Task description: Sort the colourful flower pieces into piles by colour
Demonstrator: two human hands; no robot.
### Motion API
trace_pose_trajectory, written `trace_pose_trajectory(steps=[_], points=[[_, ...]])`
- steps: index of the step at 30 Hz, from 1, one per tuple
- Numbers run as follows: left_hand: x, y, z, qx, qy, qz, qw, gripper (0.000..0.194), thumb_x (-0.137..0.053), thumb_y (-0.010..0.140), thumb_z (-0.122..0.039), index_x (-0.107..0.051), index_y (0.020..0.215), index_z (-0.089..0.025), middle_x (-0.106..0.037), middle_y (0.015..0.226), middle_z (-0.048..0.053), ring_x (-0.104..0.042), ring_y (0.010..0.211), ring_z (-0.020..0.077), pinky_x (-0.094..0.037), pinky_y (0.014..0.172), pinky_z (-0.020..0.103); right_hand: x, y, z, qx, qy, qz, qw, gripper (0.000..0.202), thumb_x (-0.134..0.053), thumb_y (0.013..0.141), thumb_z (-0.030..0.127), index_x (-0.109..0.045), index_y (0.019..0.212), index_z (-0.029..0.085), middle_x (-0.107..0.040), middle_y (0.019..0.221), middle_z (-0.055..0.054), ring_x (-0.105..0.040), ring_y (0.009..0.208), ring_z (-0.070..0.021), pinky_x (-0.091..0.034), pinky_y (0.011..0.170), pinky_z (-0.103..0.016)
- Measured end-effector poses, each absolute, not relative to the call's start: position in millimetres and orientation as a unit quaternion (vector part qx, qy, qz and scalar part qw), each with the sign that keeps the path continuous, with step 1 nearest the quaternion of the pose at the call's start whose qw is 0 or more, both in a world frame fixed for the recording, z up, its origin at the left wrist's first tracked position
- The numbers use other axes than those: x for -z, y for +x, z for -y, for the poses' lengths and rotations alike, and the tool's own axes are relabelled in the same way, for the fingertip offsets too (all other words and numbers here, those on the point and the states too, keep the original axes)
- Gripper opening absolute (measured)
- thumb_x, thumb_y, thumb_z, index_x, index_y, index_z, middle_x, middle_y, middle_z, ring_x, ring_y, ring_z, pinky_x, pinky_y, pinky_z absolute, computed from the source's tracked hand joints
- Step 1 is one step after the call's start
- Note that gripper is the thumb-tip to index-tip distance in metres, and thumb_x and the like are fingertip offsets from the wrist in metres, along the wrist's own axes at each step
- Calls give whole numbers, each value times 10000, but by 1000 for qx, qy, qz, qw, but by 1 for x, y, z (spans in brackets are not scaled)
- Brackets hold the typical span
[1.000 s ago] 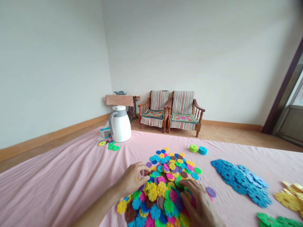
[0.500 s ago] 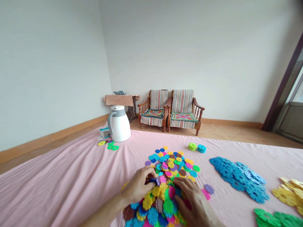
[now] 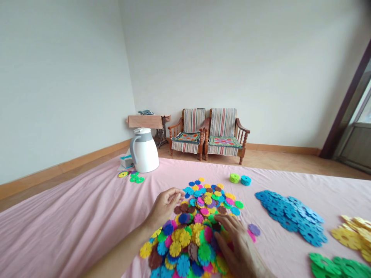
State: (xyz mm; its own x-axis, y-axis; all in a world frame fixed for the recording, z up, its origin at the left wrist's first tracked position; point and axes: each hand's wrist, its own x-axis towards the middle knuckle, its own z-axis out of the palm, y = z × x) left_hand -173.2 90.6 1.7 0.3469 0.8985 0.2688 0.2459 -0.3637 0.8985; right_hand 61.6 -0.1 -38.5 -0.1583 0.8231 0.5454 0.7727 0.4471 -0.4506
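A heap of small notched plastic discs (image 3: 183, 264) in many colours lies on the pink cloth in front of me. My left hand (image 3: 165, 204) is at the heap's upper left edge, fingers loosely bent, close to a few blue discs (image 3: 189, 190). I see nothing held in it, though its palm side is hidden. Flat on the right side of the heap rests my right hand (image 3: 239, 245), with thumb and fingers spread over the discs. A purple disc (image 3: 254, 229) lies just right of it, partly over a pink one.
To the right are piles of larger blue (image 3: 290, 216), yellow (image 3: 348, 236) and green flower-shaped discs (image 3: 337, 266). Lime (image 3: 234, 178) and blue disc stacks (image 3: 246, 180) stand farther back. A white jug (image 3: 146, 154) stands back left by a tissue box (image 3: 126, 161); two armchairs (image 3: 222, 133) are beyond the cloth.
My left hand has drawn out of the heap and moved up and left to its edge, uncovering brown and dark blue discs. The right hand stays on the heap, nearly unmoved.
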Motion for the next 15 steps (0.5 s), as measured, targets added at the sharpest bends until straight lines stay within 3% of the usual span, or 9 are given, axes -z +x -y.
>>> trace_pose_trajectory(steps=[7, 11, 15], points=[[5, -155, -135, -267, 827, -470, 158, 327, -387, 879, -342, -654, 962, -173, -664, 983, 85, -578, 940, 204, -410, 868, 310, 48, 71, -9, -70, -560, 703, 434, 250, -412, 863, 321, -534, 1070, 250, -608, 1094, -55, -559, 1024, -185, -472, 873, -346], [13, -141, -137, -252, 830, -479, 135, 304, -431, 853, -361, -668, 943, -194, -647, 992, 85, -547, 962, 238, -377, 891, 359, 46, 69, -10, -84, -566, 684, 452, 242, -412, 854, 312, -567, 1026, 243, -624, 1060, -52, -577, 994, -184, -487, 840, -325], [10, -135, -126, -219, 866, -401, 202, 467, -314, 896, -468, -676, 861, -175, -671, 850, 34, -583, 845, 187, -419, 798, 262, 44, 67, -10, -77, -563, 670, 478, 232, -429, 841, 304, -589, 995, 236, -644, 1009, -44, -596, 956, -178, -494, 808, -292]])
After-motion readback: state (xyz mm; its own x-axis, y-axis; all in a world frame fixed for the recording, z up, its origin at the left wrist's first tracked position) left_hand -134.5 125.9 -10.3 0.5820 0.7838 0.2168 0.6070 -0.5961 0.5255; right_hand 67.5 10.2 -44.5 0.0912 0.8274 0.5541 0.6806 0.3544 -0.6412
